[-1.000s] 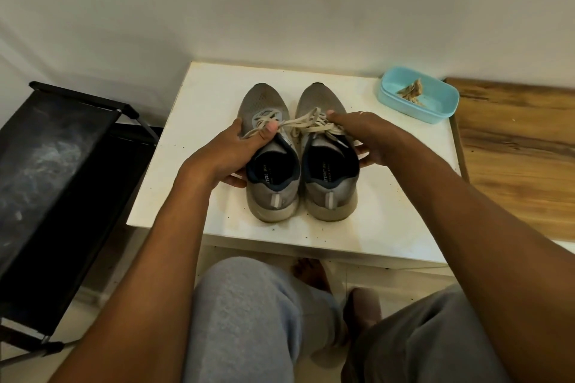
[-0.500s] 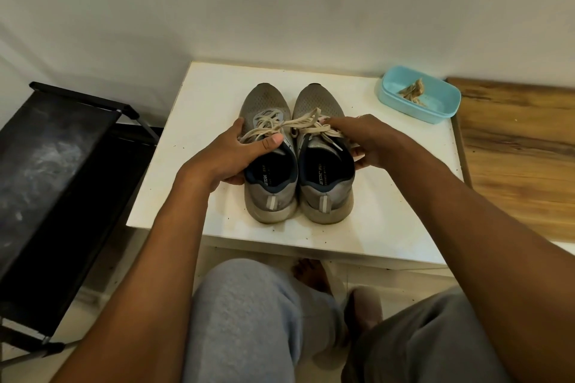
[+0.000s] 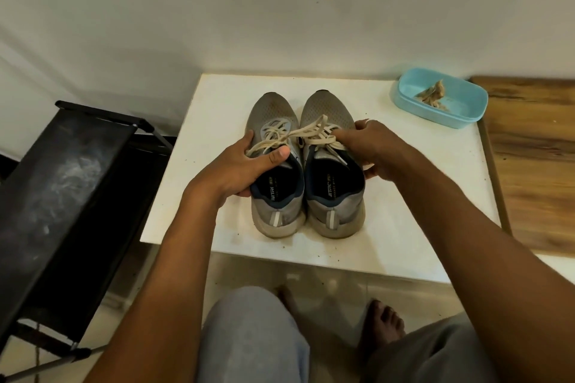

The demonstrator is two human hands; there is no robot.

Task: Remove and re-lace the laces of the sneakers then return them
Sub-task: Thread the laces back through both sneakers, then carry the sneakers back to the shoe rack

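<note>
Two grey shoes stand side by side in the middle of the white table [image 3: 389, 196], toes at 12 o'clock and heels at 6 o'clock. The left shoe [image 3: 270, 109] and the right shoe [image 3: 326, 109] are made of soft mesh cloth, with round toes, thick pale soles and dark blue padding inside. A shiny strip runs down each heel. The flat cream laces [image 3: 311, 130] are in the holes, and their loose loops lie across both shoes. The left hand [image 3: 245, 165] grips the left shoe from 9 o'clock, fingers curled round its side and thumb pressing on the laces. The right hand [image 3: 373, 146] grips the right shoe from 3 o'clock, thumb on the laces and fingers wrapped round the side. At 2 o'clock from the shoes sits a smooth blue plastic tub [image 3: 448, 120] with round corners and tan scraps [image 3: 432, 96] inside. A brown wood board [image 3: 535, 165] lies at 3 o'clock. A dusty black rack [image 3: 62, 180] stands at 9 o'clock. Grey-clad legs [image 3: 255, 336] and a bare foot [image 3: 382, 326] show at 6 o'clock.
</note>
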